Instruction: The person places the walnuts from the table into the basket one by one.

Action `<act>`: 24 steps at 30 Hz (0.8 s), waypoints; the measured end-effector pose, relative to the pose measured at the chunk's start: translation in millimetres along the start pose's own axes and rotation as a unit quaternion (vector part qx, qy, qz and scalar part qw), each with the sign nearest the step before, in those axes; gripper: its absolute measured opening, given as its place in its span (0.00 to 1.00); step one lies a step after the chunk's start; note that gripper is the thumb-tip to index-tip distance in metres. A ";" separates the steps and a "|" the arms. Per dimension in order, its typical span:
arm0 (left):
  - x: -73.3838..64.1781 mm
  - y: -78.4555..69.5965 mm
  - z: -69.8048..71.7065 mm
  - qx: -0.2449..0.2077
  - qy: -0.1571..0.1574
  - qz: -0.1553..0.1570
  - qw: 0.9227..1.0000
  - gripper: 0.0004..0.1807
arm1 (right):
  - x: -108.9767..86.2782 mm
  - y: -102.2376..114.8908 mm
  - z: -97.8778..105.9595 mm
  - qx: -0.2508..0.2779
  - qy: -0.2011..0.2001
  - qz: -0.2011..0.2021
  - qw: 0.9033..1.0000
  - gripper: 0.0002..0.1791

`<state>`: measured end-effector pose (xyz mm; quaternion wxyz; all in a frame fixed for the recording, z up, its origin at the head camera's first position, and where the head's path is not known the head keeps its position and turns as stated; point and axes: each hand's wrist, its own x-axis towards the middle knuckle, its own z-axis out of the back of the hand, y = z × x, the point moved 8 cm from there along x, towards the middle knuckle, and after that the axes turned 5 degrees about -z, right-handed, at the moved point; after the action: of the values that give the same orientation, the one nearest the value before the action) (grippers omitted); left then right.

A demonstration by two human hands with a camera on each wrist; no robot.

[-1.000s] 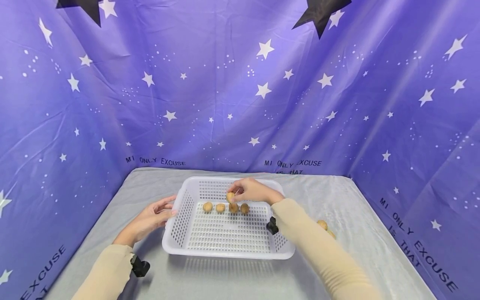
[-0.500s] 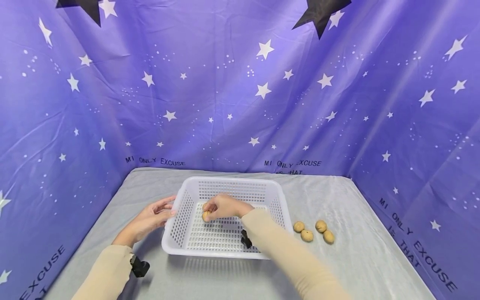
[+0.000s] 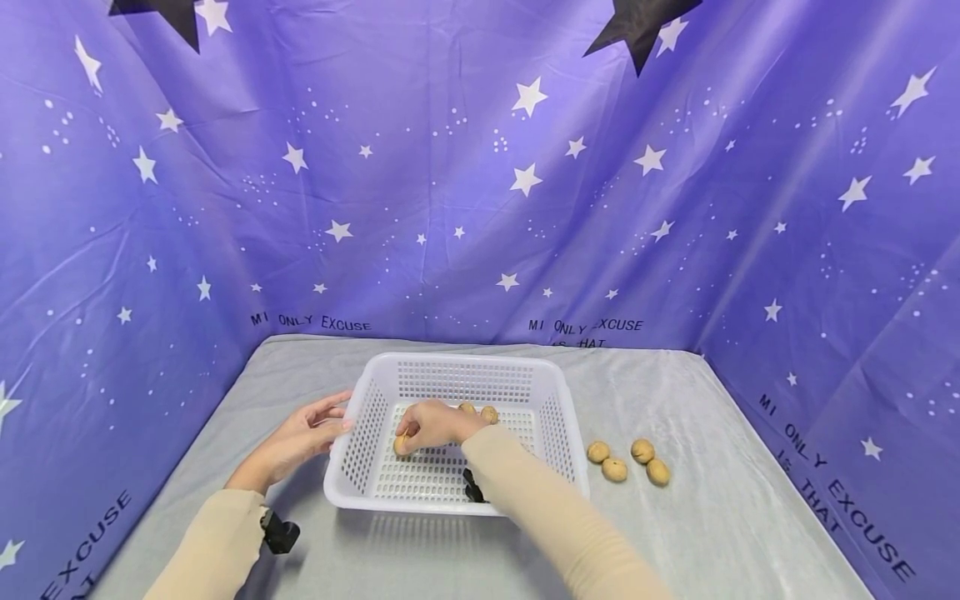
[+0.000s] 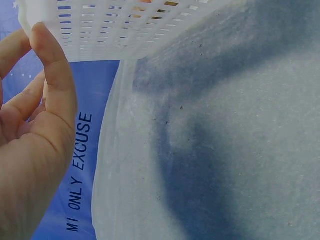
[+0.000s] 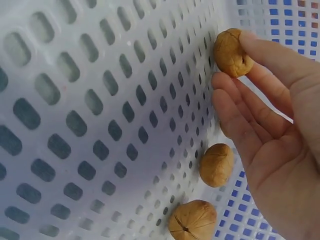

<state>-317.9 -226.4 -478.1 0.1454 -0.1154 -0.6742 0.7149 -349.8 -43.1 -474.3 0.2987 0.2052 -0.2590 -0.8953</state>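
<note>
Right grip: you're pinching a walnut inside the basket, left of centre | Left grip: fingers relaxed against the basket's left side; brace lightly | Seat the walnut fully, then loosen evenly, lest it roll

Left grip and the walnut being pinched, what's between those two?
In the head view, the basket's left wall stands between the left grip and the pinched walnut, with a bare strip of basket floor inside it.

From afar, I view a curtained booth, where purple star-printed curtains hem in a grey cloth-covered table on three sides.
</note>
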 end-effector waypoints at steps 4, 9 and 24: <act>0.6 -0.2 0.5 0.000 -0.002 0.001 1.000 0.39 | -0.8 -0.4 2.3 -0.011 0.004 -0.003 1.000 0.17; -0.1 -0.6 -0.5 0.001 0.002 0.000 1.000 0.39 | -6.7 -0.5 9.5 -0.018 0.014 -0.013 1.000 0.22; -0.2 -1.8 -0.6 0.004 0.005 -0.003 1.000 0.39 | -61.0 -1.2 70.0 -0.014 0.009 0.025 1.000 0.22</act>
<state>-317.4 -225.9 -476.4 0.1508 -0.1165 -0.6713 0.7163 -341.9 20.7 -407.3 0.3260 0.2027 -0.2487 -0.8893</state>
